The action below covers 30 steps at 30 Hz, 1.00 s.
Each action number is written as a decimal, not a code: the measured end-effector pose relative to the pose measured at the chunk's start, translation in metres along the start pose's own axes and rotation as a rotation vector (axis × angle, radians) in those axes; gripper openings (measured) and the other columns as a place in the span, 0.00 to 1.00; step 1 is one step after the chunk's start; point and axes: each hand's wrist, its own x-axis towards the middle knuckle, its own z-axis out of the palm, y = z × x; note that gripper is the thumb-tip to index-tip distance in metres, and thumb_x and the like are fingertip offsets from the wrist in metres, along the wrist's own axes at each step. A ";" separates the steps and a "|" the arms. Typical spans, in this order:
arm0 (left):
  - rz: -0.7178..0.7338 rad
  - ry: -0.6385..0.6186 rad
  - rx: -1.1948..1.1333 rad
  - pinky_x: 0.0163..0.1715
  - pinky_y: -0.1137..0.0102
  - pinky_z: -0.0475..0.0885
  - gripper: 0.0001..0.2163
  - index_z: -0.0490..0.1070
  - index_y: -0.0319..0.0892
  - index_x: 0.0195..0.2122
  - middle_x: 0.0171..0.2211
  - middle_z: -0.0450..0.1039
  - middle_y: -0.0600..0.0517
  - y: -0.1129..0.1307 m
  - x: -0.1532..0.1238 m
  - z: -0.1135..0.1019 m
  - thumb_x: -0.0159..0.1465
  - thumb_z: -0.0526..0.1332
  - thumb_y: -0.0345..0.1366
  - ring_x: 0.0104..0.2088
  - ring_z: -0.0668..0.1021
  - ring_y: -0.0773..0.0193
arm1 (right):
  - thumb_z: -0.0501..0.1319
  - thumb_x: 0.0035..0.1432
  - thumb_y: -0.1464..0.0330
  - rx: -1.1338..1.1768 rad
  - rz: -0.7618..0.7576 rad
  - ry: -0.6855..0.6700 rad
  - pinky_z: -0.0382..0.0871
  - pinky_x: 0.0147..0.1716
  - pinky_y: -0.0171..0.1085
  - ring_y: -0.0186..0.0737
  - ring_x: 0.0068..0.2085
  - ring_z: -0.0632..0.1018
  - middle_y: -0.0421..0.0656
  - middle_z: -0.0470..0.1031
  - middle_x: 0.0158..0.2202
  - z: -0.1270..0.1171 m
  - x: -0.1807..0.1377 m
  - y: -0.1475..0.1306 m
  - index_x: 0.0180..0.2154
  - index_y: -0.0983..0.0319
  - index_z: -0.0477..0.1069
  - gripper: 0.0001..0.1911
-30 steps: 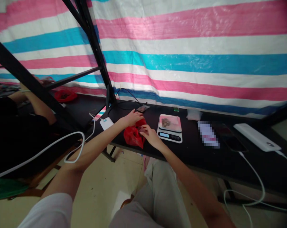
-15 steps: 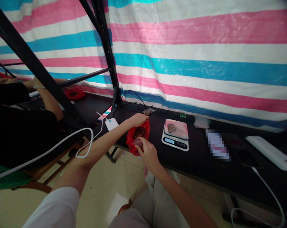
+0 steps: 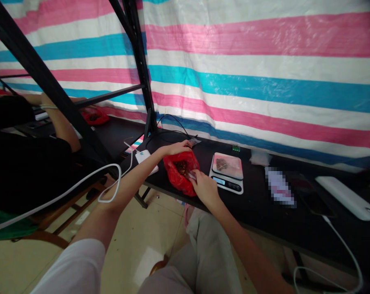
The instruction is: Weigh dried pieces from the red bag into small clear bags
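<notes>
A red plastic bag (image 3: 181,187) stands open at the table's near edge, with small brown pieces (image 3: 181,168) inside. My left hand (image 3: 179,147) is closed on its far rim; the fingertips are partly hidden. My right hand (image 3: 207,188) pinches a small clear plastic bag (image 3: 191,174) at the right side of the red bag's mouth. Just to the right, a white kitchen scale (image 3: 226,183) with a lit display carries a small clear packet (image 3: 222,164) of brown pieces.
Left of the red bag lies a white power bank (image 3: 145,160) with a cable. Behind are another clear packet (image 3: 195,141) and green batteries (image 3: 235,148). Rightward lie clear bags (image 3: 260,157), a phone (image 3: 315,203) and a long white device (image 3: 346,198). A co-worker's arm (image 3: 61,126) shows beyond the black frame (image 3: 44,73).
My right hand has moved right and slightly up with the small clear bag, from the red bag's near side. The red bag's mouth is spread wider. My left hand has shifted slightly up.
</notes>
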 end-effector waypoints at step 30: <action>-0.268 0.075 0.711 0.41 0.64 0.70 0.20 0.69 0.36 0.46 0.42 0.74 0.38 0.011 -0.031 0.024 0.67 0.43 0.41 0.43 0.77 0.52 | 0.50 0.61 0.71 -0.089 -0.057 0.055 0.64 0.31 0.39 0.46 0.42 0.69 0.51 0.68 0.42 0.005 0.022 -0.019 0.41 0.62 0.71 0.12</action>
